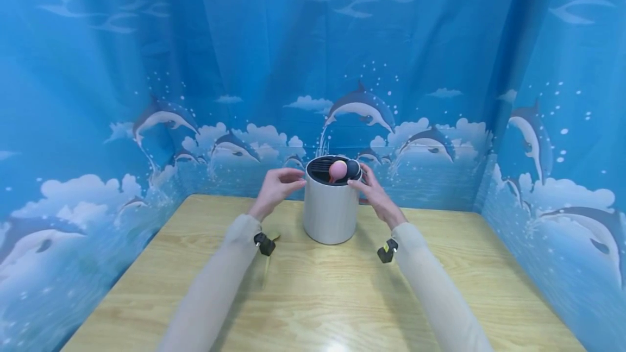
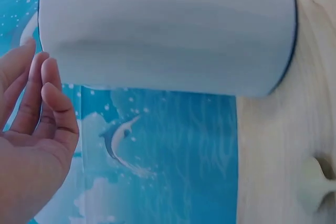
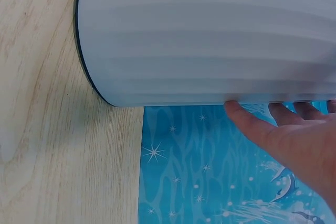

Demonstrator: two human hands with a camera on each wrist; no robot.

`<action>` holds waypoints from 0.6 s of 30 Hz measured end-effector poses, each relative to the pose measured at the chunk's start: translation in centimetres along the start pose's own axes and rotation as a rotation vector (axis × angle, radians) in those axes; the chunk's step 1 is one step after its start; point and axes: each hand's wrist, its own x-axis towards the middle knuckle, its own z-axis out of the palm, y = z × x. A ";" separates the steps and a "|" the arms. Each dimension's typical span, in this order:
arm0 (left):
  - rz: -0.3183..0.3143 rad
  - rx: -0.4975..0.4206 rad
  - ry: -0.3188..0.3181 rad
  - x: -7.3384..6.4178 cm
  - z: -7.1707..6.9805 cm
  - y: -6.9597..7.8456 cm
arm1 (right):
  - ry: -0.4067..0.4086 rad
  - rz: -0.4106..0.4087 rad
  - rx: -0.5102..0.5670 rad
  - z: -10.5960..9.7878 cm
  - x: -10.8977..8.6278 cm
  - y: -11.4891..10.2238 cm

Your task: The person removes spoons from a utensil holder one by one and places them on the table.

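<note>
left hand (image 1: pixel 276 189), fingers loosely bent, hovers beside the pot (image 1: pixel 330 213); right hand (image 1: pixel 375 193), fingers spread, touches its side. pink utensil (image 1: pixel 337 170) and dark utensil (image 1: pixel 352 169) stand inside.

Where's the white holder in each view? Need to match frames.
Head: white holder, just right of and below centre, between left hand and right hand.
Left wrist: sideways across the top, base to the right.
Right wrist: sideways across the top, base to the left.
Shared landmark: wooden table, at the holder's base.
</note>
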 end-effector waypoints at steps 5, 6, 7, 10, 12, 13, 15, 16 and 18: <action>0.062 -0.031 0.021 0.6 0.9 0.6 | 0.006 0.005 -0.007 0.1 -0.2 -0.1; 0.070 -0.035 0.019 0.7 1.1 0.7 | 0.007 0.006 -0.005 0.2 -0.2 -0.2; 0.075 -0.033 0.016 0.7 1.3 0.8 | 0.007 0.006 -0.006 0.2 -0.2 -0.2; 0.084 -0.020 0.011 0.9 1.9 1.2 | 0.007 0.007 -0.005 0.1 -0.1 -0.2; 0.092 -0.006 0.010 1.0 2.3 1.5 | 0.002 0.008 -0.005 0.1 0.0 -0.1; 0.096 0.003 0.010 1.0 2.5 1.7 | 0.001 0.008 -0.004 0.1 0.0 -0.1; 0.109 0.020 0.014 1.1 2.8 1.9 | -0.001 0.007 0.004 0.0 0.0 0.0; 0.113 0.029 0.017 1.1 3.0 2.0 | -0.003 0.008 0.006 0.0 0.0 0.0; 0.123 0.052 0.026 1.2 3.3 2.2 | -0.003 0.010 0.010 0.0 0.0 0.0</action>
